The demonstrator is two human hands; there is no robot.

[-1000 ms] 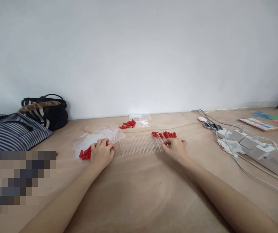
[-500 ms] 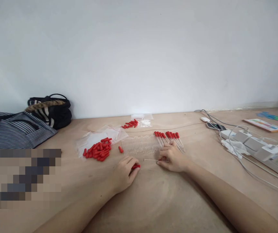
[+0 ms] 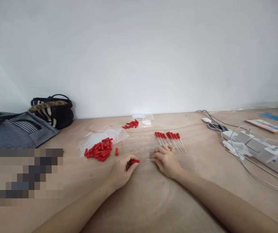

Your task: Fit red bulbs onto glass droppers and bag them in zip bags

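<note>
Your two hands rest low over the desk (image 3: 141,200). The fingers of your left hand (image 3: 121,172) pinch one red bulb (image 3: 135,161); those of your right hand (image 3: 167,162) grip one clear tube (image 3: 148,160), its end pointing at the bulb, a small gap between. Beyond them, one loose bulb (image 3: 116,151) lies just beside a heap of red bulbs (image 3: 99,151), dozens perhaps, too overlapped to count. The row of bare tubes (image 3: 139,145) is too tight to count; to its right lie eight or nine capped tubes (image 3: 175,139). Farthest is one smaller bulb pile (image 3: 132,124).
</note>
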